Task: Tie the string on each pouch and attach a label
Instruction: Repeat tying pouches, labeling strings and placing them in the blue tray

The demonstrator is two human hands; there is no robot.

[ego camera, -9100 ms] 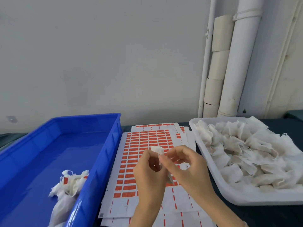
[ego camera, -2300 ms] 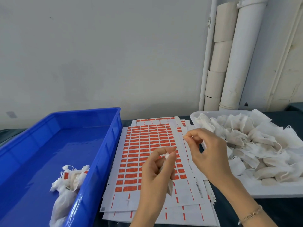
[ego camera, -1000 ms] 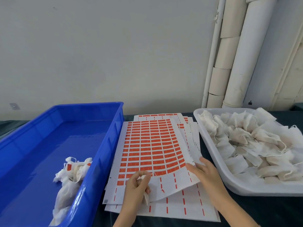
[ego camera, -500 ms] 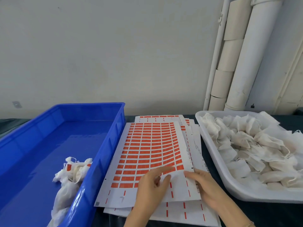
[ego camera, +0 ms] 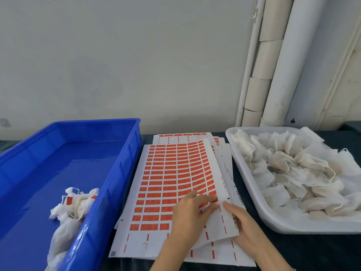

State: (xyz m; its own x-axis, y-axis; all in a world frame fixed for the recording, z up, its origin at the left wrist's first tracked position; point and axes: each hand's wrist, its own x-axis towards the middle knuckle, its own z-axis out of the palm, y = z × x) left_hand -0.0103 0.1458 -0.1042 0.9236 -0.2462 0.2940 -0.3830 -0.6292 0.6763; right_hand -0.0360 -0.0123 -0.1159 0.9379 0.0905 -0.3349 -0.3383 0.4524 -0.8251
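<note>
Both hands have come down from mid-air onto the top label sheet (ego camera: 172, 173) at lower centre. The left hand (ego camera: 187, 218) lays near-straight fingers (ego camera: 211, 207) on its orange labels (ego camera: 175, 182) (lower right rows). The right hand (ego camera: 244, 227), fingers straight, touches the sheet's lifted right edge. Pouches (ego camera: 293, 173) fill the white tray (ego camera: 312, 226) at right.

White pipes (ego camera: 285, 75) (wall-mounted) rise behind the dark table (ego camera: 312, 251).
</note>
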